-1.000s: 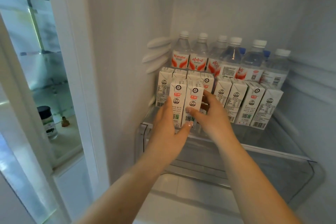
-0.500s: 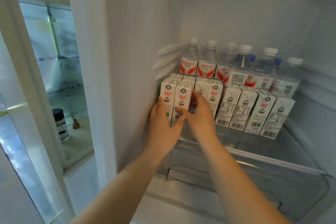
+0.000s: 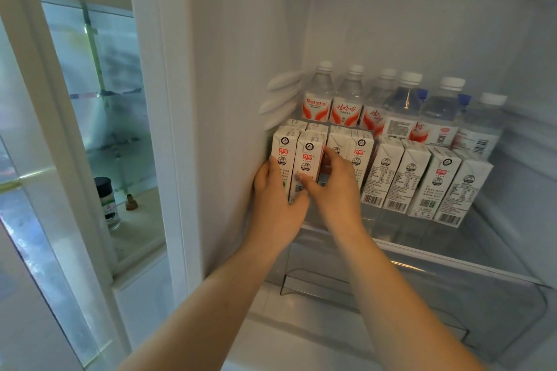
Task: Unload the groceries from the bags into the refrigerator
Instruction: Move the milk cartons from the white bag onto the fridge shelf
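Note:
Two white milk cartons with red labels stand at the front left of the refrigerator's glass shelf, against the left wall. My left hand holds them from the left and below, thumb across the front. My right hand grips them from the right, fingers curled round the right carton's side. More milk cartons stand in rows to the right and behind. Several water bottles line the back.
A clear drawer sits below the shelf. The refrigerator's left wall has white shelf ribs. Outside, to the left, a glass-fronted cabinet holds a dark-capped jar and a small brown object.
Both hands have pushed the two cartons left and back, from the shelf's front middle to the left wall beside the other cartons.

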The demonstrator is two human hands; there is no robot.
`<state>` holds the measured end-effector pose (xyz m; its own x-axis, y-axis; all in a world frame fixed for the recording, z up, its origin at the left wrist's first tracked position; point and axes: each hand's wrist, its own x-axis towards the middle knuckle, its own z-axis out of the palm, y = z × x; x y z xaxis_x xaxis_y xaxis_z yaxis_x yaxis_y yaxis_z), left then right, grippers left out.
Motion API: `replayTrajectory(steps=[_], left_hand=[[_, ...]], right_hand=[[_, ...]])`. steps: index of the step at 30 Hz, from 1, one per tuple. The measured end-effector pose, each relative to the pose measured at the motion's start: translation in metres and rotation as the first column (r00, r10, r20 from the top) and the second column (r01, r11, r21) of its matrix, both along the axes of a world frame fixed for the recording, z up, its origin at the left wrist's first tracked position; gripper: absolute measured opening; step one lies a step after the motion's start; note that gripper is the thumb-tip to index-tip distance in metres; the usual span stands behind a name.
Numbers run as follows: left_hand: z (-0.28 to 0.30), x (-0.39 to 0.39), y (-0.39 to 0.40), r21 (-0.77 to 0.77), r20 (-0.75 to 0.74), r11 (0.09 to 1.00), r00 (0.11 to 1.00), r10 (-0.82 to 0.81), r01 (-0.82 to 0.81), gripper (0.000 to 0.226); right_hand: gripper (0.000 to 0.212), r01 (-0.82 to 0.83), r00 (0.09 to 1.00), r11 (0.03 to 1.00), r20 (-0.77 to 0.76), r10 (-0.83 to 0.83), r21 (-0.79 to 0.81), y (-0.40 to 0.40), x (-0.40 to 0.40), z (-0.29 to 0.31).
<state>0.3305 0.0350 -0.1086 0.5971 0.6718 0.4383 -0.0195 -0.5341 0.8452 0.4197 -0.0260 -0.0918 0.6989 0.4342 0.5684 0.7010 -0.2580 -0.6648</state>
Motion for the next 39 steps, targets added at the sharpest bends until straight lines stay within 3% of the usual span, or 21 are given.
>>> replayTrajectory(steps=[5, 10, 19, 28, 39], left_hand=[[-0.006, -0.023, -0.007, 0.183, -0.067, 0.983, 0.997, 0.046, -0.033, 0.079], [-0.013, -0.050, -0.023, 0.337, -0.119, 0.934, 0.990, -0.080, 0.116, 0.067], [-0.052, -0.108, -0.045, 0.582, -0.273, 0.724, 0.927, -0.255, 0.371, 0.061], [-0.113, -0.174, -0.099, 0.621, -0.397, 0.493, 0.787, -0.472, 0.609, 0.059], [-0.170, -0.248, -0.237, 0.542, -0.552, 0.119, 0.459, -0.696, 0.832, 0.060]], right_hand=[[0.070, 0.051, 0.996, 0.998, 0.078, -0.049, -0.023, -0.022, -0.003, -0.003], [0.064, 0.112, 0.982, 0.988, 0.164, -0.093, -0.107, -0.060, -0.028, -0.010], [0.060, 0.381, 0.915, 0.903, 0.222, -0.337, -0.198, -0.163, -0.120, -0.053], [0.058, 0.612, 0.772, 0.666, 0.137, -0.621, -0.427, -0.245, -0.268, -0.115], [0.062, 0.727, 0.476, 0.425, -0.050, -0.878, -0.540, -0.366, -0.423, -0.173]])
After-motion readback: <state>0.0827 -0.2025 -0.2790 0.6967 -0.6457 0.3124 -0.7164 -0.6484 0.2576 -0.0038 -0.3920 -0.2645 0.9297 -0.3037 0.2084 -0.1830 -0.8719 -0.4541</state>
